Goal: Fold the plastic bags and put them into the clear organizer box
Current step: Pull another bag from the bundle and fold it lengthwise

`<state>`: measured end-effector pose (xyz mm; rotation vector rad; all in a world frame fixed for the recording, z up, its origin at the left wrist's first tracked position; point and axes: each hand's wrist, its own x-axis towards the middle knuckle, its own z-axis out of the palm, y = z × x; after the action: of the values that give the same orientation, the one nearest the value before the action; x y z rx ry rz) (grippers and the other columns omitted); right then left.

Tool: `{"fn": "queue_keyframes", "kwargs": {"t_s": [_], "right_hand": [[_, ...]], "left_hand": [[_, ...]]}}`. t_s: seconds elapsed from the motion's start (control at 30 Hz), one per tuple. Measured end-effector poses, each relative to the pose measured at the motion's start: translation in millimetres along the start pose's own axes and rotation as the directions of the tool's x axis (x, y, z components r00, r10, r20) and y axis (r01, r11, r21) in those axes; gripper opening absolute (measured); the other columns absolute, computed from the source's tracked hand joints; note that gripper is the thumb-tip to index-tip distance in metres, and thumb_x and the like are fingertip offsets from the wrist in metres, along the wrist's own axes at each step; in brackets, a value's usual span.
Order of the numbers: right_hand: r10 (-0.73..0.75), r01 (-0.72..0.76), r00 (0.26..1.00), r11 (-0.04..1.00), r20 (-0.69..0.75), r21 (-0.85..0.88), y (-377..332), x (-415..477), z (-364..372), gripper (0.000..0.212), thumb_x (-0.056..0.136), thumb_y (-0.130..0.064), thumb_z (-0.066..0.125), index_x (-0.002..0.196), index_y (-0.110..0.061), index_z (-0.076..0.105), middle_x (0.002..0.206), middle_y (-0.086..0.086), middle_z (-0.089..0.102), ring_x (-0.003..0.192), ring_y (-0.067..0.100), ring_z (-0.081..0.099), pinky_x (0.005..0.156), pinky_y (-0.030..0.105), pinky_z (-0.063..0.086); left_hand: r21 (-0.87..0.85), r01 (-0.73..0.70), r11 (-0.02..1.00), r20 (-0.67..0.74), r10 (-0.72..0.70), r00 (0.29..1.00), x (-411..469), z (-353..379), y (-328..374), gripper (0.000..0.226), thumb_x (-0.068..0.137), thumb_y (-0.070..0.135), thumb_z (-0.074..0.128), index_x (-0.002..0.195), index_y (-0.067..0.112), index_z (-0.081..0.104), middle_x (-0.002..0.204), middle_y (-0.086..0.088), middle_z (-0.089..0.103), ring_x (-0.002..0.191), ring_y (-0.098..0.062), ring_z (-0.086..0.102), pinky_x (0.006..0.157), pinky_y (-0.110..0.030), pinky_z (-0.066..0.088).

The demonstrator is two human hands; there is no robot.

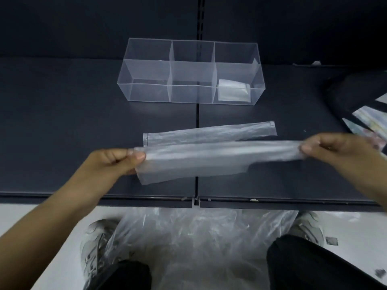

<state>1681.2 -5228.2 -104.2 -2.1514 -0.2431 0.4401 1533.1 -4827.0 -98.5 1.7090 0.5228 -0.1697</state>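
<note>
I hold a clear plastic bag [209,158], folded into a long strip, stretched level above the dark shelf. My left hand [113,162] pinches its left end and my right hand [326,149] pinches its right end. A second folded strip of bag [209,133] lies flat on the shelf just behind it. The clear organizer box [146,59] stands further back, split into several compartments. A small folded bag [233,91] sits in its front right compartment.
A heap of loose clear bags [199,237] lies on the floor between my shoes, below the shelf's front edge [125,198]. A black bag [354,91] and some printed packets [368,120] sit at the shelf's right end.
</note>
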Motion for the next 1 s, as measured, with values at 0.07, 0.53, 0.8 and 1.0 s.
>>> {"fn": "queue_keyframes", "kwargs": {"t_s": [0.07, 0.53, 0.8, 1.0], "right_hand": [[0.045, -0.043, 0.999, 0.995, -0.02, 0.087, 1, 28, 10, 0.018, 0.08, -0.035, 0.069, 0.072, -0.019, 0.071, 0.07, -0.01, 0.068, 0.069, -0.005, 0.058, 0.07, 0.003, 0.042], [0.204, -0.253, 0.94, 0.955, -0.272, -0.158, 10, 85, 46, 0.023, 0.078, -0.04, 0.075, 0.073, -0.019, 0.067, 0.075, -0.007, 0.065, 0.073, 0.009, 0.059, 0.061, 0.02, 0.04], [-0.497, 0.505, 0.857, 0.756, 0.137, -0.417, -63, 21, 142, 0.039, 0.087, -0.04, 0.056, 0.118, -0.017, 0.059, 0.122, 0.003, 0.053, 0.117, 0.018, 0.047, 0.104, 0.03, 0.032], [-0.278, 0.508, 0.861, 0.468, 0.426, -0.723, -29, 11, 164, 0.08, 0.089, -0.067, 0.007, 0.153, -0.019, -0.004, 0.16, 0.0, -0.012, 0.146, 0.015, -0.018, 0.12, 0.04, -0.006]], "left_hand": [[0.022, 0.032, 0.999, -0.071, -0.03, 0.997, 25, 2, -2, 0.013, 0.076, 0.037, 0.068, 0.083, 0.032, 0.078, 0.087, 0.005, 0.076, 0.082, -0.006, 0.071, 0.077, -0.02, 0.052], [0.759, -0.106, 0.642, -0.305, 0.495, 0.814, 62, 29, -28, 0.026, 0.083, 0.022, 0.072, 0.104, 0.009, 0.063, 0.105, -0.01, 0.059, 0.095, -0.027, 0.055, 0.084, -0.033, 0.041], [0.854, -0.477, 0.21, 0.374, 0.39, 0.841, 43, 57, -56, 0.069, 0.098, 0.052, 0.029, 0.151, 0.008, 0.02, 0.158, -0.006, 0.014, 0.147, -0.022, 0.012, 0.12, -0.038, 0.008], [0.879, -0.471, 0.071, 0.426, 0.323, 0.845, 44, 50, -59, 0.077, 0.095, 0.061, 0.015, 0.151, 0.009, 0.018, 0.159, -0.009, 0.013, 0.148, -0.024, 0.01, 0.119, -0.047, 0.016]]}}
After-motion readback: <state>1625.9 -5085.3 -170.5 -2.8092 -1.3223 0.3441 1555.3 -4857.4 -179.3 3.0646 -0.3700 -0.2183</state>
